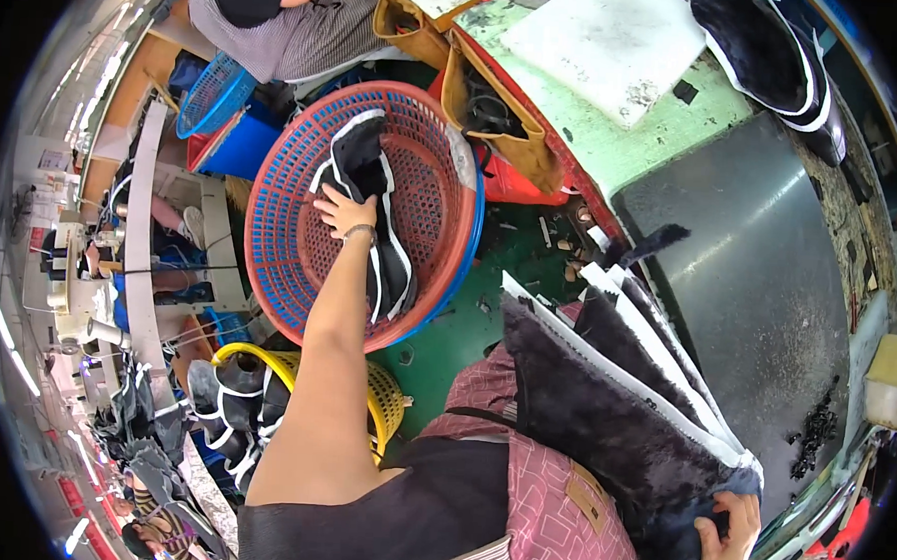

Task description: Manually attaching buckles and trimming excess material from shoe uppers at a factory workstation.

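Patterned apron lies nearest. The right hand clamps furry pieces, which slack fingers could spill. Far left, the left hand lies spread on white-edged cutouts.

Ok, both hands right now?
Left hand: open, spread over a black, white-edged piece.
Right hand: closed, holding dark furry pieces.

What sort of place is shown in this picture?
It looks like a workshop, perhaps for footwear: furry black pieces with white edging, a red basket holding similar pieces, and a grey worktable.
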{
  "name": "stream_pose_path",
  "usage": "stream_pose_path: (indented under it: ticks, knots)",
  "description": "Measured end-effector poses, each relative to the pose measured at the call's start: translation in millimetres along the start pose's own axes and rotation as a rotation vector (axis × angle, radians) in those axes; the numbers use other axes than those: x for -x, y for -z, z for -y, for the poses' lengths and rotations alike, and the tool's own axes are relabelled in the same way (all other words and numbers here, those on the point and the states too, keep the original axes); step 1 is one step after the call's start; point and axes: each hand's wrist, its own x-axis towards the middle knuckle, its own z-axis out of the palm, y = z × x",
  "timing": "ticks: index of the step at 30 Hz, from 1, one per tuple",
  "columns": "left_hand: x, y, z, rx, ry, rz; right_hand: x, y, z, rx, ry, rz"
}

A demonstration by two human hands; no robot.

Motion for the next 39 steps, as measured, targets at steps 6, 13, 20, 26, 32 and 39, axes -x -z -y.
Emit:
stream_pose_path:
  ticks: [6,13,20,26,32,39]
  knots:
    - [-104,44,64,-0.049,-0.129,-0.138,0,0,2,-0.055,-0.146,0.02]
    - [-42,31,15,-0.293,-0.483,0.052,4,-5,-5,-0.135,-0.302,-0.036]
    - [56,-7,-36,-0.309,-0.181,0.671,8,-10,11,-0.055,-0.245,-0.047]
    - [31,-13,2,-0.409,-0.361,0.521,19,-20,0,-0.019,-0.187,-0.196]
    - [-46,19,24,-0.313,-0.593,0.512,5,-11,-20,-0.088,-0.016,-0.187]
    - [-61,297,-110,1.137,-0.926,1.354,18,31,-26,-0.077,-0.009,-0.358]
